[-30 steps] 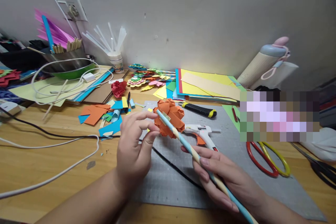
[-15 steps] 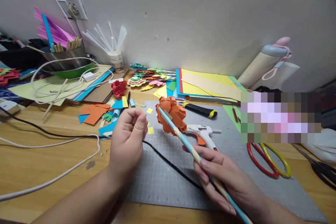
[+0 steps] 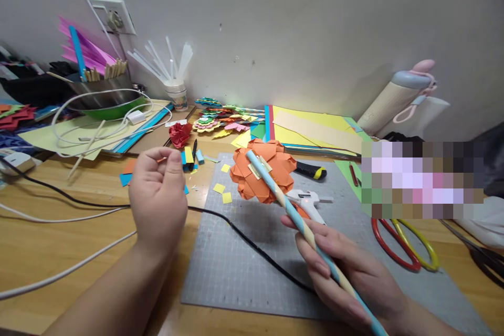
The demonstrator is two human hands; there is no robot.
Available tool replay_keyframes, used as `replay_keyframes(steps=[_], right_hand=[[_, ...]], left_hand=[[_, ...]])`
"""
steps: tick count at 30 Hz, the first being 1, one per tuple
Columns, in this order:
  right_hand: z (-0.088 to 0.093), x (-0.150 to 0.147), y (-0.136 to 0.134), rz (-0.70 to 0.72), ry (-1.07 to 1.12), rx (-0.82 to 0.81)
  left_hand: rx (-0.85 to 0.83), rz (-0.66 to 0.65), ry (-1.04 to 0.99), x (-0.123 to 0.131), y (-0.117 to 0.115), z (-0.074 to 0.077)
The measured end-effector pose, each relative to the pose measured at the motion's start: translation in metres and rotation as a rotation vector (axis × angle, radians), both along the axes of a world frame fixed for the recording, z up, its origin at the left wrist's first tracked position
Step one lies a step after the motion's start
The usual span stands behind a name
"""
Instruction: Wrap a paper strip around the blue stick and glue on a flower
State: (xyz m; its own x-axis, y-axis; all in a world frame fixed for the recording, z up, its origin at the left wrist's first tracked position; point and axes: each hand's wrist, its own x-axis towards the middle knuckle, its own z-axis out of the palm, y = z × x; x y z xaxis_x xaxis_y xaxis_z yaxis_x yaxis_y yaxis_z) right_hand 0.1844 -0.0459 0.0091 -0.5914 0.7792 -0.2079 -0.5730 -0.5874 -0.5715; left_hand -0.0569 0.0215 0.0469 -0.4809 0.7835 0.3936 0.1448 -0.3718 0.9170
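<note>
My right hand [image 3: 346, 268] is wrapped round a rolled-paper stem [image 3: 301, 224] striped light blue and cream. At the stem's upper end is an orange folded-paper flower [image 3: 244, 176], its back toward me, with a small cream paper piece [image 3: 258, 168] where stem and flower meet. My left hand [image 3: 159, 194] is raised to the left of the flower, apart from it, fingers curled and thumb pressed against them. Whatever it may hold is too small to make out. Behind the flower lies a white glue gun [image 3: 309, 200], partly covered.
A grey cutting mat [image 3: 236, 268] lies under my hands, crossed by a black cable [image 3: 252, 244]. Scissors [image 3: 397, 252] with red and yellow handles are at right. A utility knife [image 3: 311, 170], yellow paper squares [image 3: 219, 188] and a crumpled-looking red paper flower [image 3: 180, 134] lie beyond.
My left hand has moved left, away from the flower. The orange flower has turned so more of its back shows, and the cream piece at the joint is plainer. The right hand keeps its hold.
</note>
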Motion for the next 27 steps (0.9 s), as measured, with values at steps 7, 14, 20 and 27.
replay_keyframes(steps=[7,14,20,27], right_hand=[[0.0,-0.002,-0.001,-0.002,0.012,0.022],[0.0,-0.004,-0.006,-0.068,-0.475,0.171],[-0.003,-0.006,-0.012,-0.205,-0.802,0.282],[0.001,-0.009,-0.005,-0.339,-0.87,0.215]], left_hand=[[-0.067,0.148,-0.021,-0.014,0.01,0.0],[-0.262,0.011,0.048,-0.01,0.01,-0.008],[-0.332,-0.147,-0.248,-0.011,0.019,-0.013],[-0.49,-0.374,-0.6,-0.009,0.016,-0.01]])
